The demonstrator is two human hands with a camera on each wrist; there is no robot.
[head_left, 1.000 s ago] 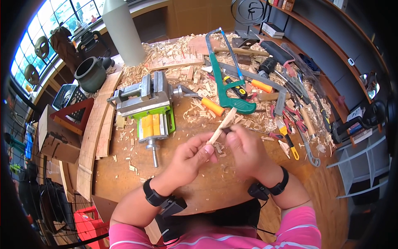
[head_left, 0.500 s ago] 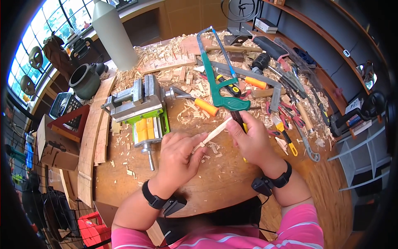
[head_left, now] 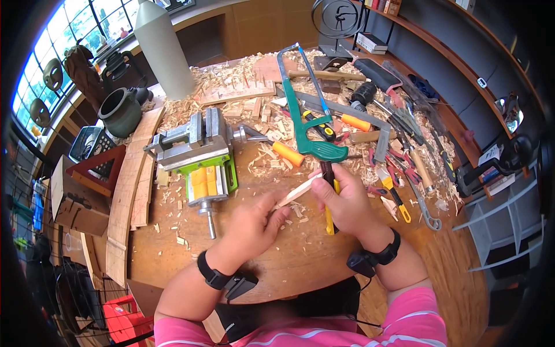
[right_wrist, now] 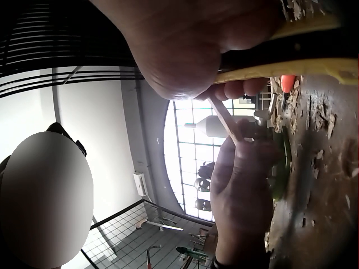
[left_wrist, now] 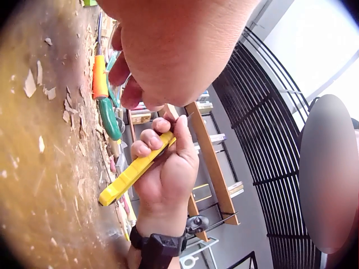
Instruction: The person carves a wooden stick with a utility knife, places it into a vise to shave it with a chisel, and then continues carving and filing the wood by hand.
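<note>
My left hand [head_left: 250, 230] holds the near end of a slim, pale wooden stick [head_left: 299, 192] above the table. My right hand [head_left: 348, 202] has its fingers curled round a yellow-and-black knife [left_wrist: 126, 182], and its thumb lies by the far end of the stick. The knife stands across the stick, its dark part pointing away from me; the blade is hidden by the fingers. In the right wrist view the stick [right_wrist: 226, 120] slants between the two hands. Wood chips [head_left: 298, 211] lie on the table under it.
A metal vise [head_left: 196, 141] with a green base stands to the left. Beyond the hands lies a green hacksaw [head_left: 324, 149], beside an orange-handled tool [head_left: 288, 154]. Pliers, brushes and other tools crowd the right side. Long boards [head_left: 124, 220] run along the left edge.
The stick has swung from pointing steeply away to slanting low between the hands. The right hand has turned, bringing the knife's yellow handle into view. Over the last half second the hands moved little.
</note>
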